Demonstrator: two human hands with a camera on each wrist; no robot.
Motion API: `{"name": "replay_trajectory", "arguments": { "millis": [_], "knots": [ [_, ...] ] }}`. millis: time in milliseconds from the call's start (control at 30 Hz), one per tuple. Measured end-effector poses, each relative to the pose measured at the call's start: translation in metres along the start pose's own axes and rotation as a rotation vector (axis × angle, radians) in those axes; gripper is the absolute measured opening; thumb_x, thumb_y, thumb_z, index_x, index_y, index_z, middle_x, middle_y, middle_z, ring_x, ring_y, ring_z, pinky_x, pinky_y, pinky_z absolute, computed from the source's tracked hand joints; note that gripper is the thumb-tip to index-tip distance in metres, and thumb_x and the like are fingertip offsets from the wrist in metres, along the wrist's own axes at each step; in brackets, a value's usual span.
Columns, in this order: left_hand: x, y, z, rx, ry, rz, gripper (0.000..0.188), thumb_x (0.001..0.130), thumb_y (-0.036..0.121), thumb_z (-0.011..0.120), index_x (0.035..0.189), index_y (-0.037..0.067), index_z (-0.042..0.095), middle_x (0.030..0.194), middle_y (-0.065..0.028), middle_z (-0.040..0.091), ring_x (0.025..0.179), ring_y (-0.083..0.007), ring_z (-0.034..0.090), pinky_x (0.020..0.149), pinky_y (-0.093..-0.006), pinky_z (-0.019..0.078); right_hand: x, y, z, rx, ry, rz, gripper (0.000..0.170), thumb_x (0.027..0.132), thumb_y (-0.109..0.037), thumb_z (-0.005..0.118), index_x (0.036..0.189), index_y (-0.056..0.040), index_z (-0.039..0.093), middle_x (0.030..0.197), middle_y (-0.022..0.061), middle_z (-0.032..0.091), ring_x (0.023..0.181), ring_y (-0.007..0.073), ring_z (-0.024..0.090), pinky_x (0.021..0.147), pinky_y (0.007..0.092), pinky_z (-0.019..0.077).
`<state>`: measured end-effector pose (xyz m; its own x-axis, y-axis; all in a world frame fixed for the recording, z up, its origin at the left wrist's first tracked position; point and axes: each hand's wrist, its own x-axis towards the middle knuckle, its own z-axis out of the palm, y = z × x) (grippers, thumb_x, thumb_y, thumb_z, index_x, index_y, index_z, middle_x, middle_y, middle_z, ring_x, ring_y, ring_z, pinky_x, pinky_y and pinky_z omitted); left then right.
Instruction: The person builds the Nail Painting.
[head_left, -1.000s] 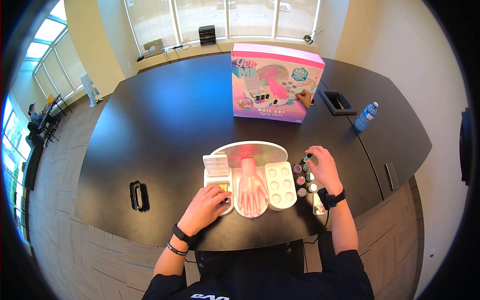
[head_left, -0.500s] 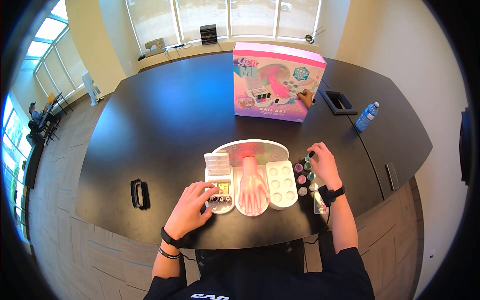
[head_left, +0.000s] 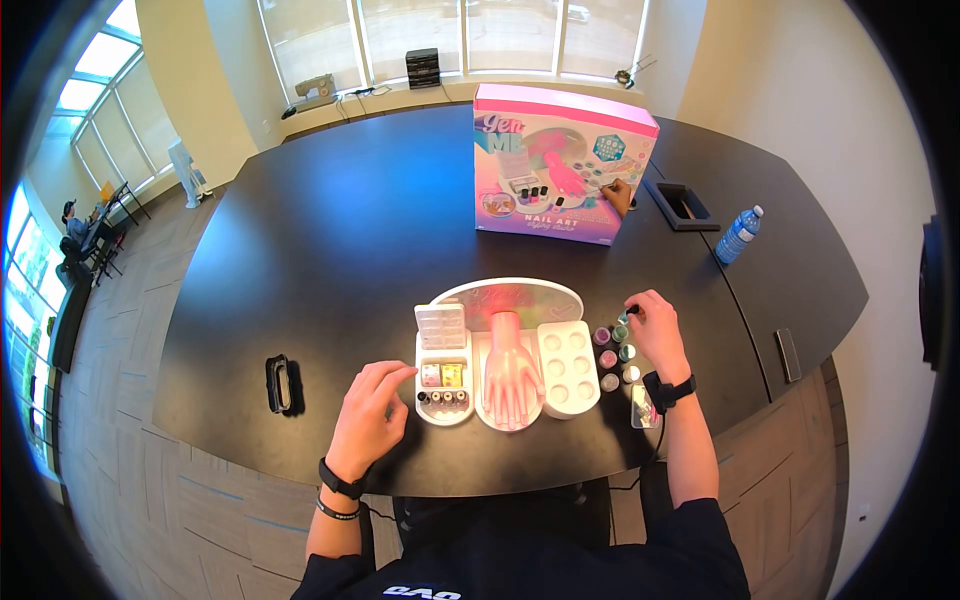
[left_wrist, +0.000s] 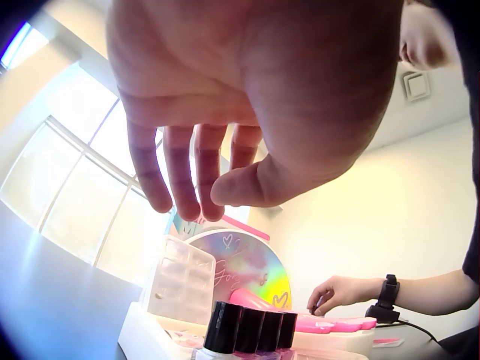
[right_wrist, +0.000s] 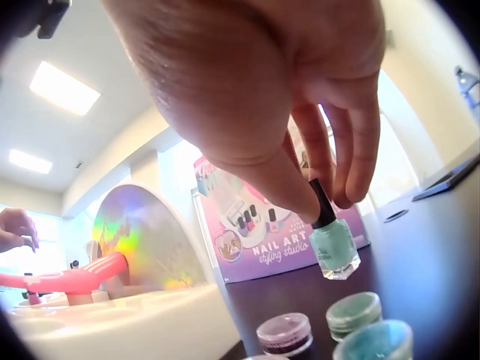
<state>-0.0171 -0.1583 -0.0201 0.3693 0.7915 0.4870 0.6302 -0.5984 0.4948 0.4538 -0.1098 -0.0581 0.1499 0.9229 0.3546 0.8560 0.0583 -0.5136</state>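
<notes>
Between its thumb and fingers my right hand [head_left: 658, 328] pinches the black cap of a mint-green nail polish bottle [right_wrist: 336, 249], which hangs slightly tilted above small glitter jars [right_wrist: 354, 313]. My left hand [head_left: 372, 418] hovers left of the white nail studio tray [head_left: 430, 352], fingers loosely bent, holding nothing. In that tray's left section stand several black-capped nail polish bottles [left_wrist: 251, 330] in a row. Behind them sit small pink and yellow items [head_left: 442, 375] and an upright clear compartment lid [left_wrist: 180, 281]. A pink model hand [head_left: 510, 375] lies in the middle, before a shiny backboard [left_wrist: 234, 259].
The right section has round wells [head_left: 568, 368]. A small clear box [head_left: 643, 408] lies by my right wrist. Farther back stand the nail art box [head_left: 560, 165] and a water bottle [head_left: 738, 236]. A black frame-like object [head_left: 279, 386] is at the left.
My left hand has drawn back leftward off the tray, uncovering the row of bottles and the yellow item. My right hand keeps its pinch on the nail polish bottle, beside the jars.
</notes>
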Motion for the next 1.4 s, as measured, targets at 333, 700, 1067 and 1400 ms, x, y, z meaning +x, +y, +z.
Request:
{"name": "replay_trajectory", "arguments": {
  "millis": [333, 700, 1067, 1400],
  "knots": [
    [0.005, 0.017, 0.0, -0.059, 0.135, 0.108, 0.034, 0.084, -0.011, 0.071, 0.114, 0.002, 0.074, 0.111, -0.012, 0.074, 0.103, -0.0341, 0.071, 0.09, -0.0432, 0.0589, -0.025, -0.091, -0.027, 0.193, 0.071, -0.226, 0.022, 0.091, 0.004, 0.076, 0.112, 0.0002, 0.074, 0.106, 0.0122, 0.073, 0.088, 0.0281, 0.076, 0.079, 0.0381, 0.0599],
    [0.014, 0.041, 0.015, -0.257, 0.072, 0.124, 0.035, 0.086, -0.005, 0.081, 0.12, 0.003, 0.075, 0.12, -0.0146, 0.077, 0.111, -0.0331, 0.075, 0.096, -0.0402, 0.0607, -0.06, -0.166, -0.013, 0.442, -0.145, -0.47, 0.029, 0.09, 0.0, 0.079, 0.118, -0.0041, 0.075, 0.108, 0.0133, 0.075, 0.094, 0.0339, 0.075, 0.083, 0.0405, 0.0601],
    [0.004, 0.03, 0.039, -0.295, -0.128, 0.13, 0.04, 0.091, 0.009, 0.085, 0.128, 0.005, 0.072, 0.124, -0.0124, 0.075, 0.11, -0.0357, 0.074, 0.093, -0.0437, 0.0615, -0.084, -0.192, 0.021, 0.542, -0.276, -0.577, 0.029, 0.092, 0.0, 0.077, 0.121, -0.0049, 0.074, 0.116, 0.01, 0.074, 0.103, 0.0326, 0.074, 0.09, 0.042, 0.0602],
    [-0.01, 0.016, 0.022, -0.253, -0.165, 0.038, 0.026, 0.091, 0.007, 0.083, 0.114, 0.005, 0.072, 0.116, -0.0131, 0.073, 0.102, -0.0377, 0.074, 0.087, -0.0447, 0.0616, -0.087, -0.181, 0.018, 0.464, -0.254, -0.549, 0.029, 0.092, -0.003, 0.078, 0.121, -0.0027, 0.074, 0.121, 0.0115, 0.073, 0.112, 0.0331, 0.071, 0.097, 0.0432, 0.0583]
  ]
}}
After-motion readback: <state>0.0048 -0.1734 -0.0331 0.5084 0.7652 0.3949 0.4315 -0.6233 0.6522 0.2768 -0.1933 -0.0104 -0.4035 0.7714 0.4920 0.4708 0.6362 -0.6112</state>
